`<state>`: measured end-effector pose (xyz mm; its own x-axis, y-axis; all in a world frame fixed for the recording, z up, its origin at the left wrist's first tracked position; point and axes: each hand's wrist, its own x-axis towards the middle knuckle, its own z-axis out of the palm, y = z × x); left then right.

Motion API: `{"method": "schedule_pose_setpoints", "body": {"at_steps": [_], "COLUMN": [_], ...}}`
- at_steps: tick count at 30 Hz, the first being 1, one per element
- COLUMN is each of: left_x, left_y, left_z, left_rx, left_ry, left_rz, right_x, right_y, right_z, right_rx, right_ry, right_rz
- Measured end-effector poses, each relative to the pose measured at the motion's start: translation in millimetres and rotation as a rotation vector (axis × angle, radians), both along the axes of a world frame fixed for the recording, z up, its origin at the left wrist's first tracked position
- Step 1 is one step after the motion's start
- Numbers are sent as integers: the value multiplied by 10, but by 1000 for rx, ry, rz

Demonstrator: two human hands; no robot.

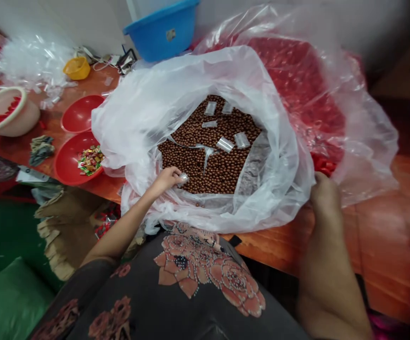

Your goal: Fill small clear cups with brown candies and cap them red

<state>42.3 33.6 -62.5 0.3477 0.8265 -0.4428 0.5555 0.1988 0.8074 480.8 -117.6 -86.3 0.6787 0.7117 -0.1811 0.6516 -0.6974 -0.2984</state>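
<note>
Head cam: L hand pinches small clear packet btwn fingertips, at 7 o'clock of big clear plastic bag holding brown balls, more packets on top. R hand at bag's 4 o'clock edge, fingers bunched, grip can't tell. Red bowl of wrapped sweets at 9 o'clock.

The left hand pinches a small clear packet just above round brown balls inside a clear plastic bag, whose edge the right hand grips.
</note>
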Motion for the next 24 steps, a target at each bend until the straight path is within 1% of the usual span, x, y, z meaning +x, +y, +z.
{"method": "schedule_pose_setpoints", "body": {"at_steps": [2, 5, 10, 13, 16, 19, 24], "left_x": [-25, 116, 369, 437, 481, 509, 523], "left_y": [54, 152, 296, 325, 326, 334, 358], "left_z": [-65, -138, -212, -251, -294, -338, -378], "left_rx": [-47, -49, -21, -18, -27, -42, -80], "left_ry": [-12, -70, -140, -203, -272, -313, -353], "left_rz": [85, 161, 232, 256, 281, 292, 287], "right_x": [-20, -40, -28, -11, -28, -70, -100], "right_y": [-52, -116, -239, -334, -404, -439, -490], "right_z": [-20, -55, -144, -236, -330, -402, -489], "right_rx": [5, 62, 366, 529, 651, 668, 616], "right_ry": [-4, -8, -121, -199, -201, -130, -41], "right_rz": [-32, -52, -110, -194, -268, -281, -247]}}
